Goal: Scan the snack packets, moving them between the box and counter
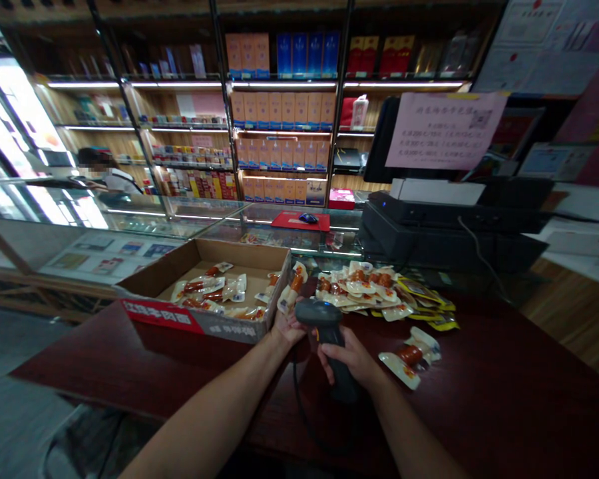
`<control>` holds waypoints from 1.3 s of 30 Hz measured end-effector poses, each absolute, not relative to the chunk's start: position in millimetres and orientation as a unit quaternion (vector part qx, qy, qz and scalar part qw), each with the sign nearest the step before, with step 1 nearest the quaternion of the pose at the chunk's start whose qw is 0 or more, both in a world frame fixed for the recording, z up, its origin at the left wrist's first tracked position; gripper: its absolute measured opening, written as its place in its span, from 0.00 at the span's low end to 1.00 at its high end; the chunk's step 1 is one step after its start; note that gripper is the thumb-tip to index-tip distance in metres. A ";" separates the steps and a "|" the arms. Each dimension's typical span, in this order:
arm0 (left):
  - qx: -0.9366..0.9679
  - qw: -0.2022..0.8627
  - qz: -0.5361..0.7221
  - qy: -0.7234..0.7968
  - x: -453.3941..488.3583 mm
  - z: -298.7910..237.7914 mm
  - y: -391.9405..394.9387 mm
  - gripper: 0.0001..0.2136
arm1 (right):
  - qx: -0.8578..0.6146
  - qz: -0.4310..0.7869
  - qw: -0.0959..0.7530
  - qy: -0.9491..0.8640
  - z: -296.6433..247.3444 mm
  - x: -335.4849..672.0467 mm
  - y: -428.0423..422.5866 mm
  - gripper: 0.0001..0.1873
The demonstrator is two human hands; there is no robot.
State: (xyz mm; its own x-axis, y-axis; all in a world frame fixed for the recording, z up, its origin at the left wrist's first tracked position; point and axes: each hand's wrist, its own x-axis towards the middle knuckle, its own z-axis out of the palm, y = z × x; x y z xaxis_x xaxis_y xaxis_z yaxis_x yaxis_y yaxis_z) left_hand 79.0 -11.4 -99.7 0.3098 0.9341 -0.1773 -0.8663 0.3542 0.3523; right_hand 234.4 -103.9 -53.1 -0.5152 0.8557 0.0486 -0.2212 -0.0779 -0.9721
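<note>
- Black plastic pistol-grip barcode scanner (328, 332): gripped in the right hand (347, 356), fingers wrapped round the handle, hand nearly closed. Head tilts up and forward, just beside the packet in the other hand.
- Clear plastic packet of red-orange sausage (292, 287): stands tilted, its lower end pinched in the left hand (288, 326). Left hand is partly closed, with its fingers close to or touching the scanner head; overlap hides the exact contact.
- Thin black scanner cable (299, 399): hangs from below the hands and loops down over the counter edge.
- Open brown cardboard box (229, 326): just left of the left hand, with more sausage packets lying inside and a red printed label on its front wall.
- Loose pile of sausage packets (359, 286): on the counter, just beyond the hands to the right, with yellow-edged packets (429, 307) spilling off its right side.
- Two-packet strip of sausage (409, 356): lies apart, right of the right hand.
- Dark red counter top (479, 399): carries the box and packets.
- Further back: glass display case (219, 219), red mat (299, 221) with blue computer mouse (308, 217), black receipt printer (454, 229), pink paper notice (446, 130), and shelves of boxed goods (279, 126).
- Co-worker (104, 174) in white stands far left, behind the glass.
</note>
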 end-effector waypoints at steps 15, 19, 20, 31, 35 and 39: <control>0.114 0.803 0.561 0.168 80.2 -88.7 -21.3 0.12 | -0.308 0.648 0.438 -0.541 -48.8 234.2 -106.8 0.17; 0.160 0.851 0.490 0.102 79.2 -87.7 -23.8 0.10 | -0.383 0.600 0.484 -0.508 -39.8 251.4 -112.9 0.19; 0.178 0.860 0.467 0.096 80.4 -85.3 -24.1 0.09 | -0.409 0.585 0.495 -0.496 -37.5 259.5 -116.2 0.19; 0.392 0.833 0.274 0.277 166.1 -64.3 -34.5 0.15 | -0.521 0.462 0.642 -0.320 -37.0 345.2 -176.5 0.19; 0.492 0.755 0.273 0.337 207.2 -68.0 -34.0 0.13 | -0.522 0.447 0.664 -0.294 -39.0 351.3 -187.7 0.18; 0.580 0.673 0.248 0.387 227.4 -65.0 -32.7 0.12 | -0.511 0.433 0.688 -0.278 -38.5 352.6 -193.1 0.19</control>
